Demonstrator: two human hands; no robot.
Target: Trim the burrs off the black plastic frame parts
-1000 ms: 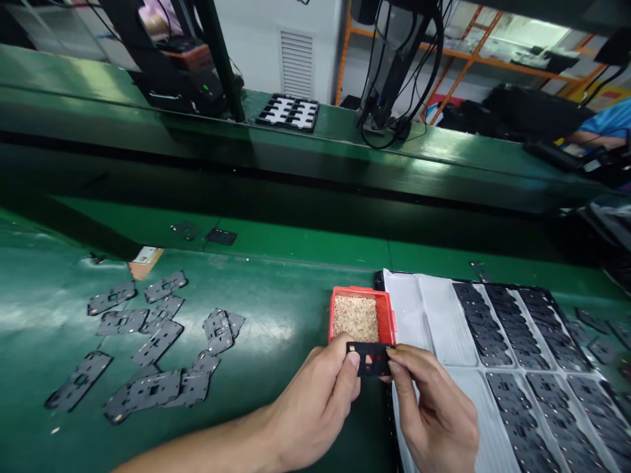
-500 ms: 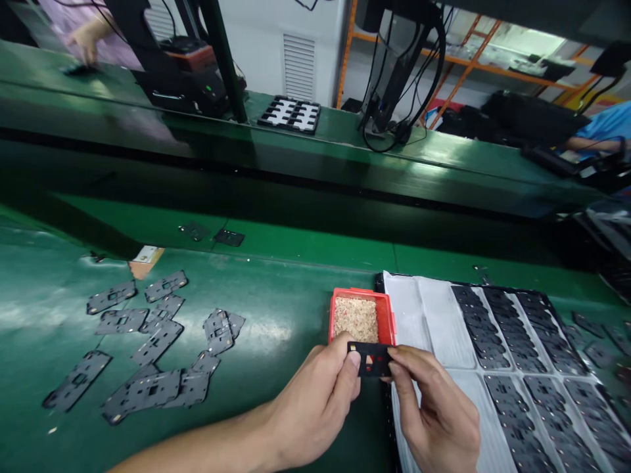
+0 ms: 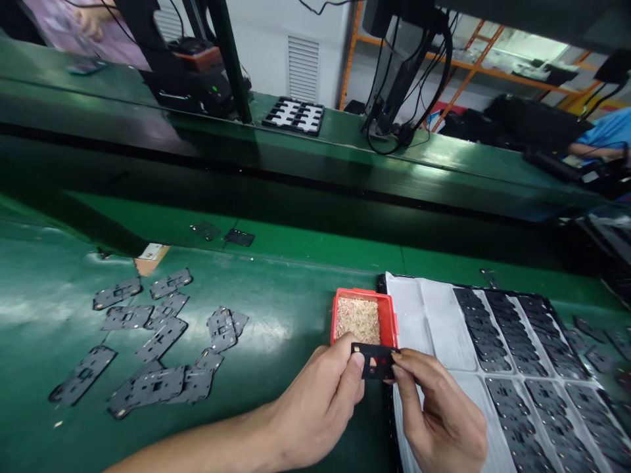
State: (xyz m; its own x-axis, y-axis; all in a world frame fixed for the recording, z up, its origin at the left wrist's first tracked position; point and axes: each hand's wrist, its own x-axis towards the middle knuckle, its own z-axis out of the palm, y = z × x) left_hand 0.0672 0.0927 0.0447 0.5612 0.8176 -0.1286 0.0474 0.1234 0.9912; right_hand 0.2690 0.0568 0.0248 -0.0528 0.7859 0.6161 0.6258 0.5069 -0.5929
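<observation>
Between my two hands is a thin black plate with cutouts [image 3: 375,361], held in front of the red bin. My left hand [image 3: 323,394] pinches its left end between thumb and fingers. At the right end, the thumb and fingertips of my right hand [image 3: 438,404] close on the plate's edge; whether they also hold a small part cannot be made out. Just behind the plate stands the red bin [image 3: 395,325], holding many tiny tan pieces [image 3: 359,318]. To the right, a white-lined tray [image 3: 448,322] carries rows of similar black plates [image 3: 486,328].
Loose black plates [image 3: 155,384] lie scattered and overlapping on the green table [image 3: 276,374] at left. A raised green shelf [image 3: 296,148] runs across behind, bearing a black-and-white tray [image 3: 296,115] and a monitor stand [image 3: 389,112]. Two other people are partly visible beyond it.
My hands keep the same grip on the black plate. The whole view has shifted slightly; at the far left, the other person's hand has lifted off the shelf.
</observation>
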